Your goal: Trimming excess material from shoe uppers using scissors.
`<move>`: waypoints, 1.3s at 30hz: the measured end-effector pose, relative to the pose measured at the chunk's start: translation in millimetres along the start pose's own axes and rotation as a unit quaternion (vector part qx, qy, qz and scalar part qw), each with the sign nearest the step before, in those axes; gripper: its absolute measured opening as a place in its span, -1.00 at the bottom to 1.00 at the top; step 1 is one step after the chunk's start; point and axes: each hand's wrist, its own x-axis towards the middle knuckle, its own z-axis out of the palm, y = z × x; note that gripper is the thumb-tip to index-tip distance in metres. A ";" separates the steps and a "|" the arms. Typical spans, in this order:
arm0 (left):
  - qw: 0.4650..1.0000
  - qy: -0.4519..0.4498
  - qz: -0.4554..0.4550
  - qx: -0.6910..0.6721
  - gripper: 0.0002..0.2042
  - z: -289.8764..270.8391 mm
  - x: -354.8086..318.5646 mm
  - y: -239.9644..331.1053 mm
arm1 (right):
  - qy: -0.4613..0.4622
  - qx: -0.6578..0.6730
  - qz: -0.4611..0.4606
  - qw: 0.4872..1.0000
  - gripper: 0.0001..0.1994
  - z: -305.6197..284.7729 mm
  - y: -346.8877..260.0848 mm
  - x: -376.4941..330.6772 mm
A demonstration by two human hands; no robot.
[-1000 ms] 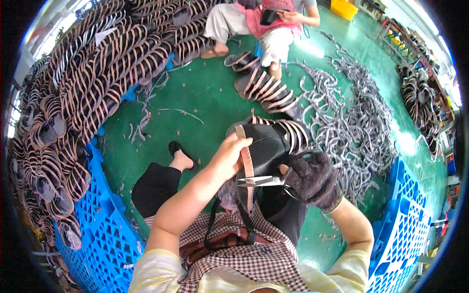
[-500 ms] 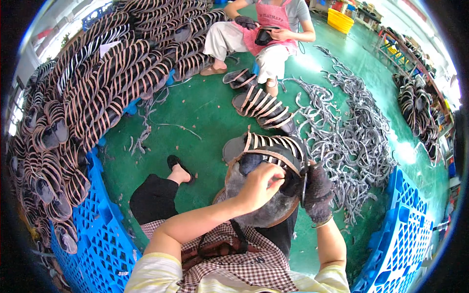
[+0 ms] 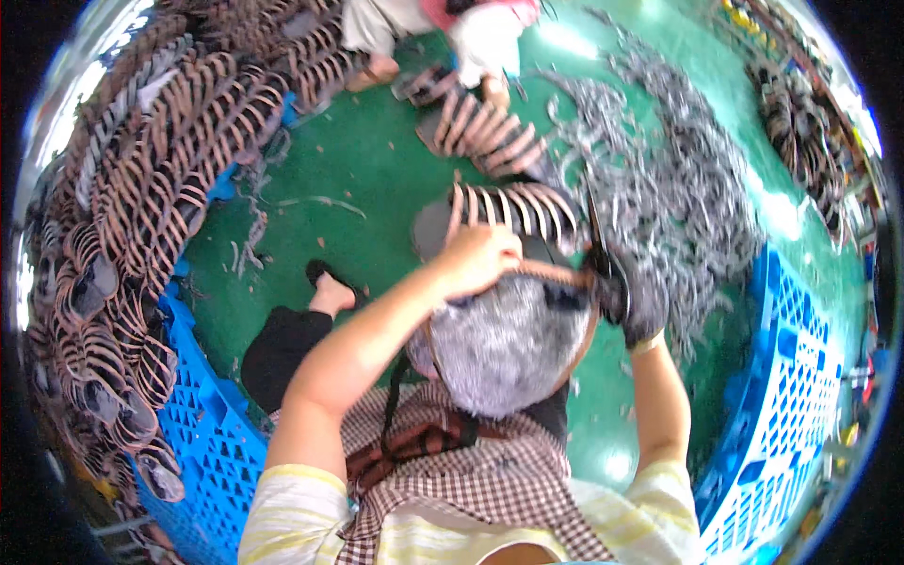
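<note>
The bare left hand [image 3: 480,256] pinches a brown strap [image 3: 556,273] running sideways to the gloved right hand [image 3: 633,299], clenched on its far end, above the grey sole [image 3: 504,344] in the lap.

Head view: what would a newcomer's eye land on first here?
Centre frame, the bare left hand and the dark-gloved right hand grip a brown strap over a grey sandal sole. Heaps of brown strapped sandals fill the left side on blue crates; a grey strap pile spreads over the green floor at right.
</note>
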 end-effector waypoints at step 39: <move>0.627 0.323 -0.114 -0.700 -0.71 12.7 -158.1 20.7 | 0.232 0.592 0.093 0.766 -0.62 81.8 -125.5 50.1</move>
